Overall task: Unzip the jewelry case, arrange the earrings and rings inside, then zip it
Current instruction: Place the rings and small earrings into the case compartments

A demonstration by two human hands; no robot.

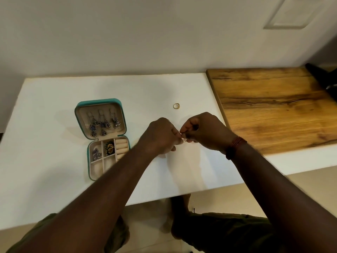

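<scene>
A teal jewelry case (79, 114) lies open on the white table (45, 143), left of centre. Several dark dangling earrings (103, 123) hang in its lid. Its lower tray holds an earring (96, 153), a green and gold piece (109, 147) and cream ring rolls (121, 145). A gold ring (176, 106) lies loose on the table behind my hands. My left hand (160, 136) and my right hand (204, 131) meet at the middle of the table, both pinching one small shiny piece (183, 138) between their fingertips. The piece is mostly hidden.
A wooden board (273, 106) covers the table's right end, with a dark object (322, 75) at its far right corner. A pale wall stands behind. The table's front edge runs close above my knees.
</scene>
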